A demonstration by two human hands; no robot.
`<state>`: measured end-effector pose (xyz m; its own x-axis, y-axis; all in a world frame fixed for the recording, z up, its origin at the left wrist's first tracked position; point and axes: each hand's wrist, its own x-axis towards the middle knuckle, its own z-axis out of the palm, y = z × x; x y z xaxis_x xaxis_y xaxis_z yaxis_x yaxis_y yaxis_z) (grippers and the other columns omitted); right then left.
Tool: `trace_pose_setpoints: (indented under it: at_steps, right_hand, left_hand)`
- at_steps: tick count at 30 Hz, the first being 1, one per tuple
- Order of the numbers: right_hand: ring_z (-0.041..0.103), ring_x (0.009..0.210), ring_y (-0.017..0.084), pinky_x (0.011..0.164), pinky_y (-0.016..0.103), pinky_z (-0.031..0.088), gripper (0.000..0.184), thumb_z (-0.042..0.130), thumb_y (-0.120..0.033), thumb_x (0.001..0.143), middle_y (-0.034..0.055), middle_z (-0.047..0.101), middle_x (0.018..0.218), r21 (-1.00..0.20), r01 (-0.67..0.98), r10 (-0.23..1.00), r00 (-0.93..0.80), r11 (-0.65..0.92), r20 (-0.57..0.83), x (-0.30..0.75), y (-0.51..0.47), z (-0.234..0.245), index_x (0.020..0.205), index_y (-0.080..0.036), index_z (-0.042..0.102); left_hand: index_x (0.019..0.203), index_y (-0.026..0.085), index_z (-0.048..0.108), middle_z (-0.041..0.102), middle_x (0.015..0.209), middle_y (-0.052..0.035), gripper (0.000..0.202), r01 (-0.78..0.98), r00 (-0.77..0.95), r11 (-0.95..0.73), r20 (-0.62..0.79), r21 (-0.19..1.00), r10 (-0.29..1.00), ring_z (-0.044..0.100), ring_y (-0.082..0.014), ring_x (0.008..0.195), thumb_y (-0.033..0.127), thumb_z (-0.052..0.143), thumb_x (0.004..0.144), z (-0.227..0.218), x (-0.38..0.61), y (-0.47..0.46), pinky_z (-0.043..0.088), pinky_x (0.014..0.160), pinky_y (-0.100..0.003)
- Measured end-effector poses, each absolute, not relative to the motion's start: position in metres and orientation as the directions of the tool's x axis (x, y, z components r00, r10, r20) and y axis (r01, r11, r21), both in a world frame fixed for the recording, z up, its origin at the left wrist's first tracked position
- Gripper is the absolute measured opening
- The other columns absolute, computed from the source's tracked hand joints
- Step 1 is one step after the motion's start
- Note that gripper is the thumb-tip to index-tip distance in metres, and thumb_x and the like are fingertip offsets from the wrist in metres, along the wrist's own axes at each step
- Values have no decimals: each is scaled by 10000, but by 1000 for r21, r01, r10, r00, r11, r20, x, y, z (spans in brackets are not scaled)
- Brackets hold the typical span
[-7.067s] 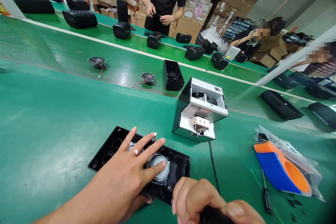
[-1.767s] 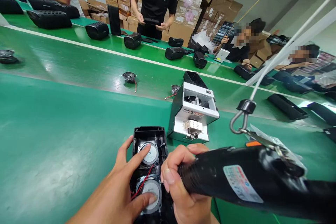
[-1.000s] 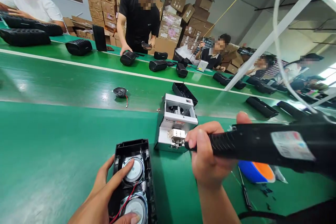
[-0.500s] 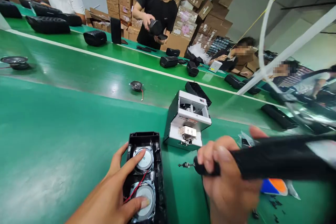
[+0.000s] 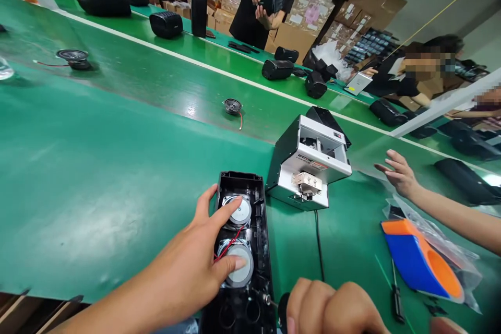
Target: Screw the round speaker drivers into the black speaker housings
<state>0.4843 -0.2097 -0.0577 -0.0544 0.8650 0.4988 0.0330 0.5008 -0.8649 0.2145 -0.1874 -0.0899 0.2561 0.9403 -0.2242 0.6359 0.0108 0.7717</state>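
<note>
A black speaker housing [image 5: 261, 250] lies open side up on the green table, with two round speaker drivers [image 5: 239, 212] and red wires inside. My left hand [image 5: 195, 250] grips its left edge, with index finger and thumb pressed on the two drivers. My right hand [image 5: 332, 310] is closed around a black electric screwdriver [image 5: 283, 313] at the bottom of the view. The screwdriver's bit is at the housing's right side, close to the lower driver; whether it touches a screw I cannot make out.
A grey-white screw-feeder machine [image 5: 309, 167] stands right behind the housing. Another person's hand [image 5: 401, 175] reaches in from the right, above a blue-orange scoop [image 5: 420, 261] and a hand screwdriver [image 5: 397, 302]. Loose speaker drivers [image 5: 233, 107] lie farther back. Across the table, a person holds a black speaker [image 5: 272, 0].
My right hand has brought the electric screwdriver down and toward me, to the housing. My left hand stays on the drivers. Another person's hand has appeared at the right. The view has shifted.
</note>
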Motion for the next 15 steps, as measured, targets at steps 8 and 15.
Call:
trace_pose_setpoints:
  at_steps: [8,15]
  right_hand:
    - [684,737,111,606,176,564,291,790,-192,1093,-39,671,830,-926,306,912,271,221,307,630,16,3,824,-176,681]
    - [691,792,140,716,266,636,231,828,-335,1095,-2,725,944,-851,366,824,288,377,488,593,-30,-11,952,-188,720]
  left_hand:
    - [1788,479,405,35,1969,-45,901,611,269,-10,-196,791,943,876,-332,1127,338,760,971,-92,211,-191,719,1027,-546]
    - [1783,450,428,-10,1972,-29,937,619,260,34,-245,785,934,781,-403,1377,288,785,932,-88,216,-189,665,1144,-583]
